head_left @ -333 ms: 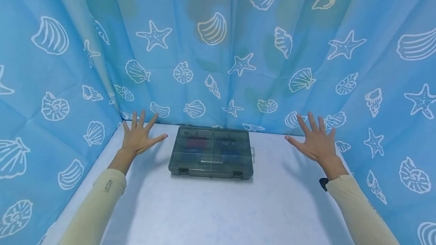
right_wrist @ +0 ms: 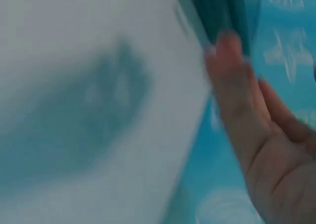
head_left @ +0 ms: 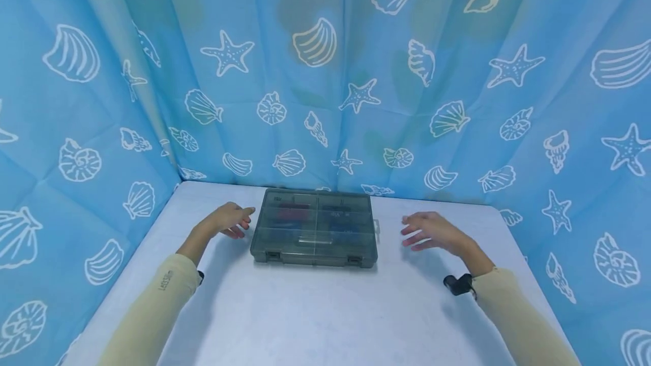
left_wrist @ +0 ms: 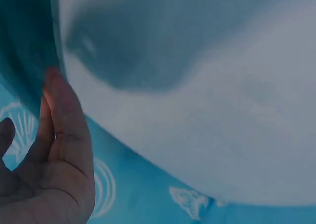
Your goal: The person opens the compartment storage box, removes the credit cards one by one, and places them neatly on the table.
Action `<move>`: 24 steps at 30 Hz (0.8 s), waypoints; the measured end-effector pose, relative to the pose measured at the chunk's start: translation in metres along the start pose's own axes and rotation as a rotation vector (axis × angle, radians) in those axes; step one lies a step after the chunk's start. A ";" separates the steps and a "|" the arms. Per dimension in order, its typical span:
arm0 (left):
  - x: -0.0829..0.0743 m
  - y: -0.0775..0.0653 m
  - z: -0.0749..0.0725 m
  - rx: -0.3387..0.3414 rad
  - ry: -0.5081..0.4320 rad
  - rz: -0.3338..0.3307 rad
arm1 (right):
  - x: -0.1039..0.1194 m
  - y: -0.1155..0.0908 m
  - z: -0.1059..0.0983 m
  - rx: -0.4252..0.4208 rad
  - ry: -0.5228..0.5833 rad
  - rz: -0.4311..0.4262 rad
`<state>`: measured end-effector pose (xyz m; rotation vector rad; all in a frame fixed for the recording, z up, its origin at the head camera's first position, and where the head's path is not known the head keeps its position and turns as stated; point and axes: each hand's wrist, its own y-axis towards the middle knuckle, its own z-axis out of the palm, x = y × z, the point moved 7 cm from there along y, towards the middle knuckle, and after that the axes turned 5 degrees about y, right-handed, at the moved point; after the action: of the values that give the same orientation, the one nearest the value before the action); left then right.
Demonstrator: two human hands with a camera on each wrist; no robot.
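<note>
A grey see-through plastic storage case (head_left: 315, 244) lies on the white table with its lid down and two latches facing me. Red and dark blue things show dimly through the lid. My left hand (head_left: 229, 218) hovers just left of the case, fingers loosely bent and holding nothing. To the right of the case, a little farther off, my right hand (head_left: 432, 231) hangs in the air with relaxed fingers, also holding nothing. Both wrist views show the left hand (left_wrist: 61, 159) and the right hand (right_wrist: 261, 140) with no object between the fingers.
The white tabletop (head_left: 305, 321) spreads in front of the case. A blue curtain (head_left: 305, 89) with white shells and starfish stands behind it and along both sides. A small clear tab (head_left: 377, 227) sticks out at the case's right side. A black device (head_left: 458, 284) sits on my right wrist.
Both hands, spread wide and raised before, have come lower and inward toward the case's sides, their fingers now relaxed and bent. The case has stayed in place.
</note>
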<state>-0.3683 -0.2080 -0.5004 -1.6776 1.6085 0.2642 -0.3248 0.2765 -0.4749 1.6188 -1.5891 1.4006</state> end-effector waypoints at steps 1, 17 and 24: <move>0.000 0.001 0.008 0.035 -0.045 -0.016 | -0.004 0.002 0.017 0.075 0.077 0.059; 0.005 0.018 0.028 -0.123 -0.251 -0.057 | -0.032 0.009 0.088 0.186 0.377 0.119; 0.014 0.020 0.031 -0.040 -0.323 -0.117 | -0.053 -0.011 0.133 0.400 0.620 0.249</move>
<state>-0.3736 -0.1964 -0.5374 -1.6552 1.2696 0.4848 -0.2609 0.1864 -0.5672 1.0175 -1.2108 2.1954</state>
